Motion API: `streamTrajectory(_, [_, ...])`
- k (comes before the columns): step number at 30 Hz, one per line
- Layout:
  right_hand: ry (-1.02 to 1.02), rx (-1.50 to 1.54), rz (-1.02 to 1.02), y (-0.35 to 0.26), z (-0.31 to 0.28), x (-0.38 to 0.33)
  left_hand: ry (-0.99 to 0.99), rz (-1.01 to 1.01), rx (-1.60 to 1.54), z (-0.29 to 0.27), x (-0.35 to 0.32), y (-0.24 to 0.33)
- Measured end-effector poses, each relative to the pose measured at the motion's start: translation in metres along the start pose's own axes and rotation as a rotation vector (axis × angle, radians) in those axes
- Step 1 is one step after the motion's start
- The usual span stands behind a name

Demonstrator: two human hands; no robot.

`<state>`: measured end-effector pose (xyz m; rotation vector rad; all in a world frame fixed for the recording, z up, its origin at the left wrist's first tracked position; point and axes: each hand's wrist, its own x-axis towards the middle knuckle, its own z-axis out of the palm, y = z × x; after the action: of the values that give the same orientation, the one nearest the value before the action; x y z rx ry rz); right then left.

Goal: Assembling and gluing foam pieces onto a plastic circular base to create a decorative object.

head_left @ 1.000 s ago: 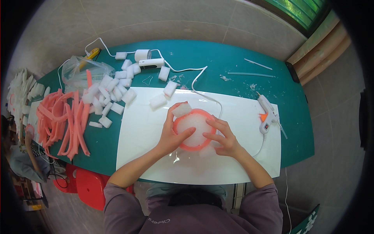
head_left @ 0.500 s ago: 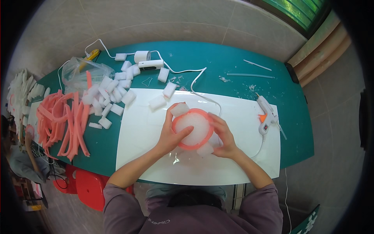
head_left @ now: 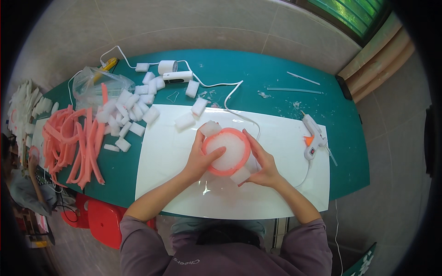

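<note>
The person's left hand [head_left: 199, 158] clasps the round white foam disc with a pink rim [head_left: 232, 152] above the glossy white board [head_left: 172, 198], fingers mostly hidden underneath. The half-curled right hand [head_left: 264, 165] borders its right edge; whether it grips cannot be told.
</note>
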<state>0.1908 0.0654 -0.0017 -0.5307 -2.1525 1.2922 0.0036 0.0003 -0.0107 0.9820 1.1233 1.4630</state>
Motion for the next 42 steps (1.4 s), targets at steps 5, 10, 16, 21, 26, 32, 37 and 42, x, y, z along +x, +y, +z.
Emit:
streamTrajectory(5, [0.01, 0.025, -0.018, 0.002, -0.001, 0.0, 0.011, -0.074, -0.11, 0.004, -0.003, -0.001])
streamTrajectory(10, [-0.021, 0.125, 0.035, 0.009, 0.0, 0.0, 0.055, -0.11, -0.114, 0.006, -0.005, 0.0])
streamTrajectory(16, [-0.034, 0.434, 0.202, 0.017, 0.004, -0.001, 0.111, -0.229, -0.161, 0.004, -0.005, -0.008])
streamTrajectory(21, [-0.041, 0.5, 0.261, 0.013, 0.0, 0.002, 0.083, -0.313, -0.214, 0.002, -0.004, -0.002])
streamTrajectory(26, [0.027, 0.543, 0.332, 0.0, -0.001, 0.004, 0.041, -0.379, -0.257, 0.003, -0.004, 0.007])
streamTrajectory(32, [0.046, 0.524, 0.312, 0.003, 0.001, 0.001, 0.04, -0.383, -0.222, 0.001, -0.005, 0.003])
streamTrajectory(37, [0.017, 0.466, 0.231, 0.01, 0.001, -0.001, 0.044, -0.376, -0.205, 0.003, -0.006, 0.002])
streamTrajectory(42, [0.03, 0.413, 0.17, 0.017, 0.003, -0.002, 0.031, -0.388, -0.207, 0.003, -0.005, 0.005])
